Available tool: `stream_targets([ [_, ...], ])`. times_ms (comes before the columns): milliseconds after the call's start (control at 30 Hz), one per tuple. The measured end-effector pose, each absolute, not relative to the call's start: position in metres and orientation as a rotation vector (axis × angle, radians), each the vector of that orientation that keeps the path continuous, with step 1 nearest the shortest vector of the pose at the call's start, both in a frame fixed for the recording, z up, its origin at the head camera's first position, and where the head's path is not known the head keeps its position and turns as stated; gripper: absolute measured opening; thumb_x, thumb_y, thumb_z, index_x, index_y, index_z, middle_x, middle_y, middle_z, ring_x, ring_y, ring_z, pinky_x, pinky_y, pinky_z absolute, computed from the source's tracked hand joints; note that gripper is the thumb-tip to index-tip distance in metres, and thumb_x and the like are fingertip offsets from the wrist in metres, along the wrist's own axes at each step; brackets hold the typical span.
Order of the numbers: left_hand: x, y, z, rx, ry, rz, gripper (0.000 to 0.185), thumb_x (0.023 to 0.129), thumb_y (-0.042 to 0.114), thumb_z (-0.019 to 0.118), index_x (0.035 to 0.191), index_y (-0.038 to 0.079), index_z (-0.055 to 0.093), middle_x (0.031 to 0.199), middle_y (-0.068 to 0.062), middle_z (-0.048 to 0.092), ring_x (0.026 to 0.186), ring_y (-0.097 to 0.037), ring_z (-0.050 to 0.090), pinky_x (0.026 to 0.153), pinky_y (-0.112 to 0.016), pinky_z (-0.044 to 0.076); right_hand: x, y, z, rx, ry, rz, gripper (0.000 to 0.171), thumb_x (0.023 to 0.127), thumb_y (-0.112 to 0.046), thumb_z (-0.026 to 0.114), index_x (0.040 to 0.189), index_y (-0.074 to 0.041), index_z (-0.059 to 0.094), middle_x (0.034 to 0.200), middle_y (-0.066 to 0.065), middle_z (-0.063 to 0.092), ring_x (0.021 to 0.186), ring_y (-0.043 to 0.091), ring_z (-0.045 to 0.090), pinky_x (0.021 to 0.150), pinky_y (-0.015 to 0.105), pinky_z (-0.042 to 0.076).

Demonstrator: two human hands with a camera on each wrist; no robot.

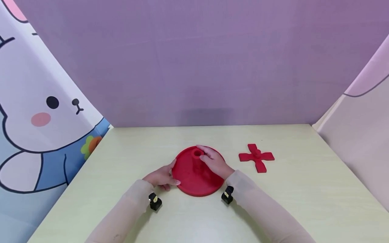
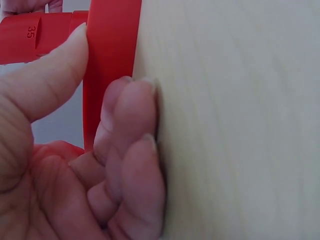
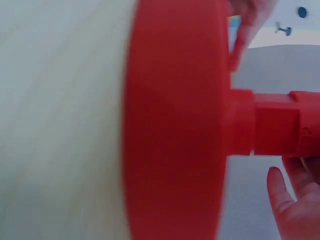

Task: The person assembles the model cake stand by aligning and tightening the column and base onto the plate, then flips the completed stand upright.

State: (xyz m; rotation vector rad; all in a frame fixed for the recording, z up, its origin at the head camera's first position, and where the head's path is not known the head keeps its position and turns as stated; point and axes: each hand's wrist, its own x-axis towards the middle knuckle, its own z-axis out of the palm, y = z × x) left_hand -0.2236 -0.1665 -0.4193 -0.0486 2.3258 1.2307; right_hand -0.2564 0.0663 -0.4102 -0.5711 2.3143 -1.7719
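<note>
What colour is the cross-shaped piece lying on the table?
Red; the cross-shaped piece shows best in the head view.

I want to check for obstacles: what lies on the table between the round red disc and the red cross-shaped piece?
Nothing: the head view shows only bare pale wooden table between the round red disc and the red cross-shaped piece.

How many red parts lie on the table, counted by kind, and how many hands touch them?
Red round base with hollow centre post: 1
Red cross-shaped piece: 1
Hands on the base: 2, the left hand at its rim, the right hand at the post
Total: 2 red parts, 2 hands
</note>
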Motion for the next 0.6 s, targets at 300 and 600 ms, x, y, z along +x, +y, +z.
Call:
stream_targets([
  [300, -0.2236, -0.1641, -0.4194, -0.052, 2.351, 1.201, 0.1, 0.08, 0.018, 0.078, 0.155, 0.017, 0.013, 0.12, -0.014, 0.05, 0.058, -0.024, 0.054, 0.055, -0.032, 0.048, -0.257, 0.0691, -0.411, -0.75, 2.465, -1.654, 0.047, 0.094, -0.007, 0.059, 0.139, 0.0, 0.048, 0.124, 0.015, 0.056, 0.104, 0.027, 0.056, 0.083, 0.035, 0.053],
  [600, -0.2237, -0.164, -0.4197, -0.063, 2.34, 1.204, 0.1, 0.08, 0.019, 0.078, 0.155, 0.017, 0.011, 0.117, -0.013, 0.052, 0.058, -0.023, 0.055, 0.055, -0.031, 0.048, -0.2593, 0.0678, -0.4159, -0.628, 2.52, -1.704, 0.047, 0.088, -0.014, 0.07, 0.13, -0.003, 0.053, 0.111, 0.006, 0.061, 0.097, 0.022, 0.057, 0.078, 0.033, 0.054],
])
